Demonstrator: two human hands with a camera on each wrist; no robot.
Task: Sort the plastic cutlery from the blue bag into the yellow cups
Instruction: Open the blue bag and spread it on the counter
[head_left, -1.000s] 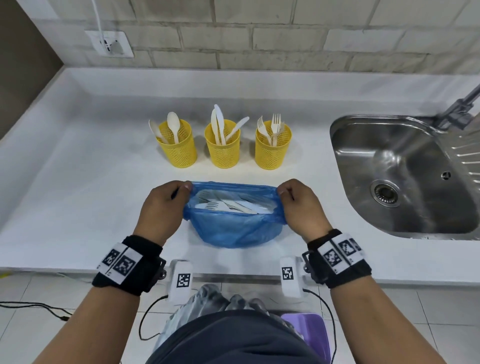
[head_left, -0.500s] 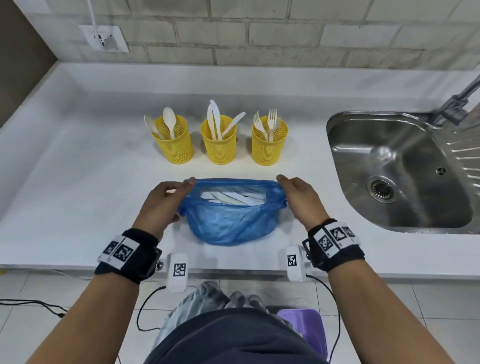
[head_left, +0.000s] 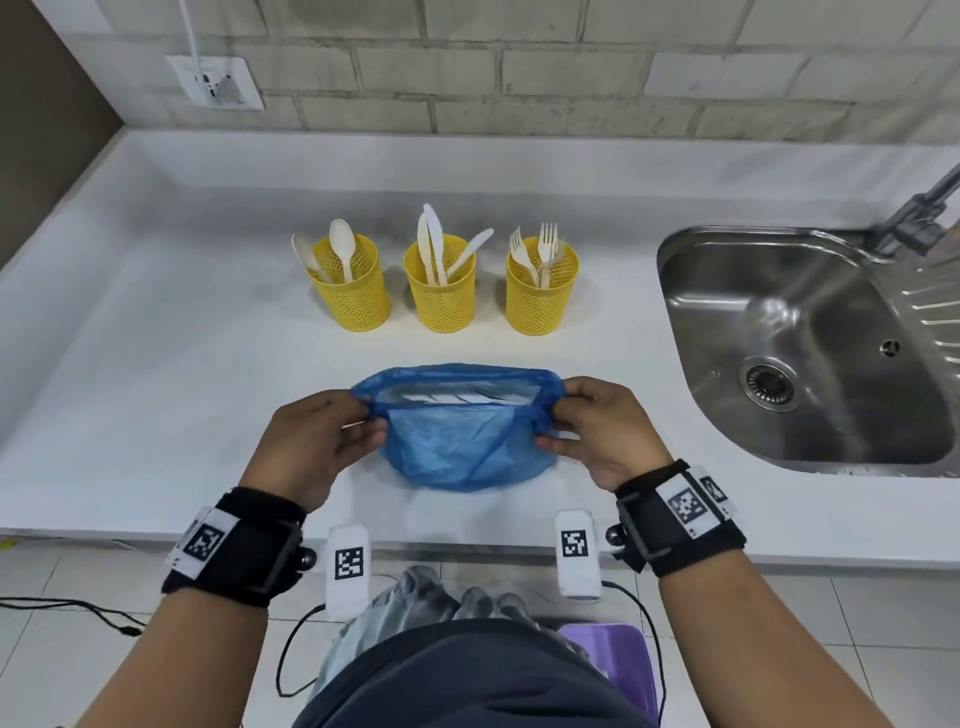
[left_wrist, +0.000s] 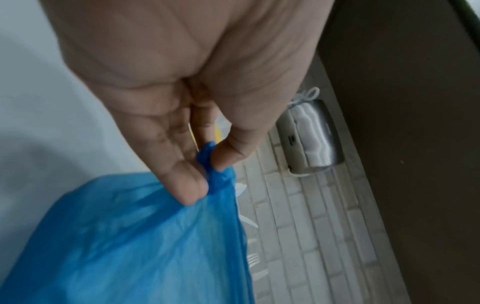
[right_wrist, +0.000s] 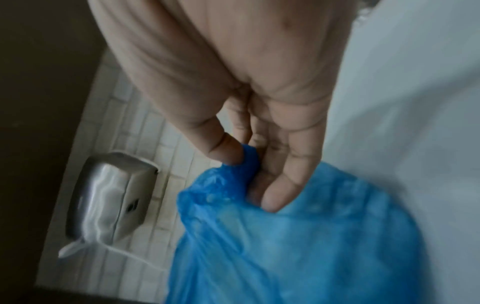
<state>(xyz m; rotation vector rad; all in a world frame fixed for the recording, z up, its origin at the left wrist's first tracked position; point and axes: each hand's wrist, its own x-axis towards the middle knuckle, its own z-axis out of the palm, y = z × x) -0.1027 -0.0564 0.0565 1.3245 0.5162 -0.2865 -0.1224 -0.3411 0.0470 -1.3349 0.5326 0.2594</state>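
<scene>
Blue bag (head_left: 457, 441) rim pinched by both hands (head_left: 311, 447) (head_left: 597, 431) — bare counter (head_left: 156, 389) between it and yellow cups (head_left: 440, 291).

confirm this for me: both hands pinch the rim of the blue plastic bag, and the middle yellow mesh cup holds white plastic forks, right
Not quite: in the head view the middle yellow mesh cup holds white plastic knives; the forks stand in the right-hand cup. The left hand and right hand do pinch the blue plastic bag.

Off at your 2 o'clock there's a stainless sink (head_left: 800, 358) sunk into the white counter (head_left: 156, 374), with its tap (head_left: 919, 218) poking in from the far right. Up at 11 o'clock you've got a wall socket (head_left: 215, 83) on the brick-tile wall (head_left: 519, 62), cable plugged in. Down at 5 o'clock a purple tub (head_left: 618, 660) sits on the floor.
</scene>
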